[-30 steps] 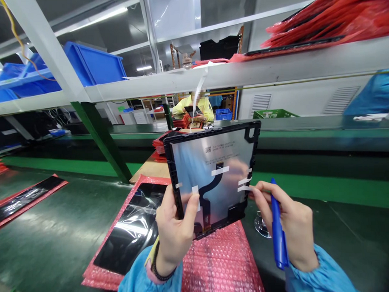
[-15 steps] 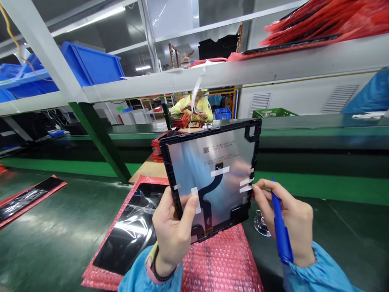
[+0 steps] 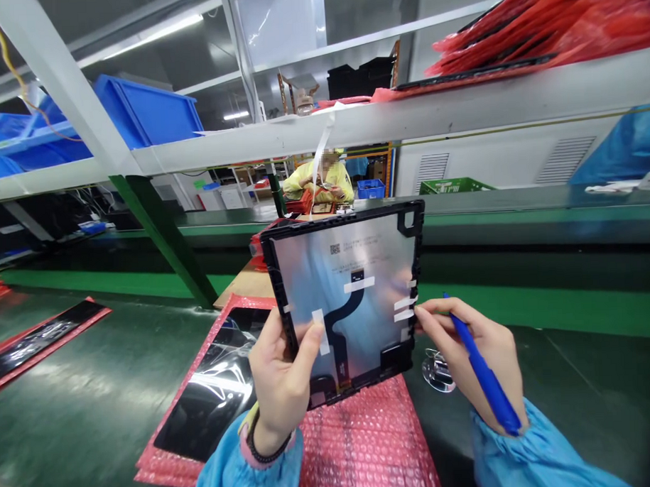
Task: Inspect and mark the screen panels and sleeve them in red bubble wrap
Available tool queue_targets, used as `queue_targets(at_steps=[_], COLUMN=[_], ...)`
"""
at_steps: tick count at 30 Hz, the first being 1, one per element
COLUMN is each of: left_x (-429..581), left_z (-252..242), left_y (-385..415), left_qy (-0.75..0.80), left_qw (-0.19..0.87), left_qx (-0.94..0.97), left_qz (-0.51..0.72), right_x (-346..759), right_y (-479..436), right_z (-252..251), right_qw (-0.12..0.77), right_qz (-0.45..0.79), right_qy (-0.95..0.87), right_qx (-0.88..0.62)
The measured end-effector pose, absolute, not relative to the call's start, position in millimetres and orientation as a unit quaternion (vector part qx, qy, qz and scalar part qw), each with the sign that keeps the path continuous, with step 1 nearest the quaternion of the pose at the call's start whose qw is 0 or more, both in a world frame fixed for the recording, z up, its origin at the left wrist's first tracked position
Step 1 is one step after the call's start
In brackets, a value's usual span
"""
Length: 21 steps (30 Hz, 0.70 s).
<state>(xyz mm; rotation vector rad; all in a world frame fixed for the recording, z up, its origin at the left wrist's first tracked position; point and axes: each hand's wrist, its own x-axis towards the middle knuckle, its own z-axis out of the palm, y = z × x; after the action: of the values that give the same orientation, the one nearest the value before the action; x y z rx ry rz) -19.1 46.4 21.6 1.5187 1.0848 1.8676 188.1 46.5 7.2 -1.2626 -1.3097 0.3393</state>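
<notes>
My left hand (image 3: 287,376) grips the lower left edge of a display panel (image 3: 305,272), its thumb on the silvery back. The panel is held up tilted, with a black frame, a dark flex cable (image 3: 340,342) and several strips of white tape. At the panel's right edge, my right hand (image 3: 475,348) has thumb and fingertips pinched close to the tape ends; whether they grip the edge is hidden. A blue pen (image 3: 484,373) lies across that hand, tucked in behind the fingers. Beneath the panel is pink bubble wrap (image 3: 372,441).
Left of the bubble wrap lies a glossy black screen (image 3: 203,404) on pink wrap, with another dark panel (image 3: 45,338) farther left. A clear round object (image 3: 437,371) sits near my right hand. Overhead, a white shelf (image 3: 395,124) carries red bags (image 3: 562,25). A co-worker (image 3: 323,179) sits beyond.
The pen has swung in my right hand, its lower end now pointing further right towards the wrist. The panel and both hands have shifted slightly left in view.
</notes>
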Motion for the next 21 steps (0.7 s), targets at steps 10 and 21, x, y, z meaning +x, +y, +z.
queue_targets(at_steps=[10, 21], left_x=[-29.5, -27.8], left_z=[20.9, 12.0], left_y=[68.1, 67.8], left_qy=[0.332, 0.324], left_qw=[0.434, 0.144], left_qx=[0.526, 0.741], left_qz=[0.652, 0.57], right_x=[196.0, 184.9], right_y=[51.0, 42.3], right_z=[14.8, 18.9], right_qw=[0.61, 0.65], right_qz=[0.491, 0.509], right_qy=[-0.461, -0.448], right_qx=[-0.418, -0.343])
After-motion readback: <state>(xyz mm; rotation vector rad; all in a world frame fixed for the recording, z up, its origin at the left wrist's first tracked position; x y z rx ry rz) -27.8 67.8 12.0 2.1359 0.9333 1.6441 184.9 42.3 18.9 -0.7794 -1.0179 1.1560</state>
